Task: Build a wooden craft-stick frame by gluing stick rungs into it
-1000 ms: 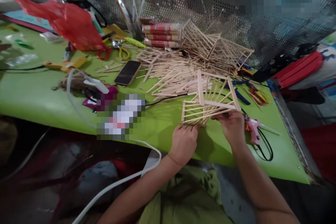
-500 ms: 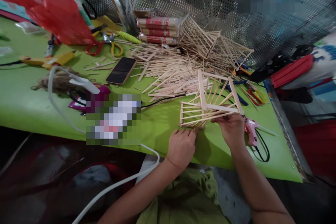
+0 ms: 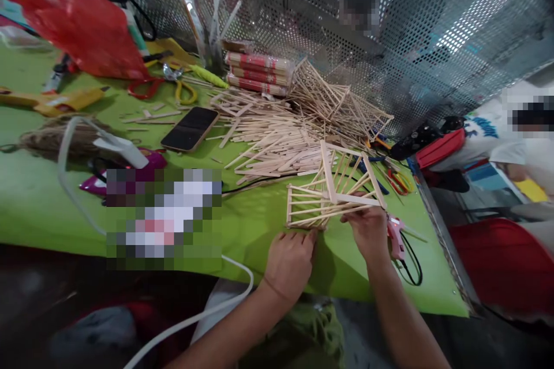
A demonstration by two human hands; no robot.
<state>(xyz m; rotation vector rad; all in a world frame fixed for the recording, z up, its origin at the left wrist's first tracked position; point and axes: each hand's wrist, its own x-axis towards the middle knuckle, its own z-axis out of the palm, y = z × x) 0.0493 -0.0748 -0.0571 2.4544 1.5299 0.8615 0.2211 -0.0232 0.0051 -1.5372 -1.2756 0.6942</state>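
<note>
A stick frame (image 3: 335,199), built from thin round sticks and flat wooden strips, stands tilted over the green table (image 3: 255,213). My right hand (image 3: 367,226) grips its lower right side, fingers closed round the sticks. My left hand (image 3: 291,259) rests on the table just below the frame's lower left end, its fingers bent and close together, fingertips near or at the bottom strip. Whether it pinches the frame is hidden. A pink glue gun (image 3: 395,236) lies right of my right hand.
Behind the frame lie loose wooden sticks (image 3: 277,138), wrapped stick bundles (image 3: 258,74) and another stick structure (image 3: 341,98). Leftward are a phone (image 3: 190,128), scissors (image 3: 186,92), a yellow glue gun (image 3: 71,101) and twine (image 3: 56,137). A person (image 3: 515,155) is at right.
The view has shifted, so the table and objects appear further left and mostly lower. Both hands keep nearly the same pose at the frame.
</note>
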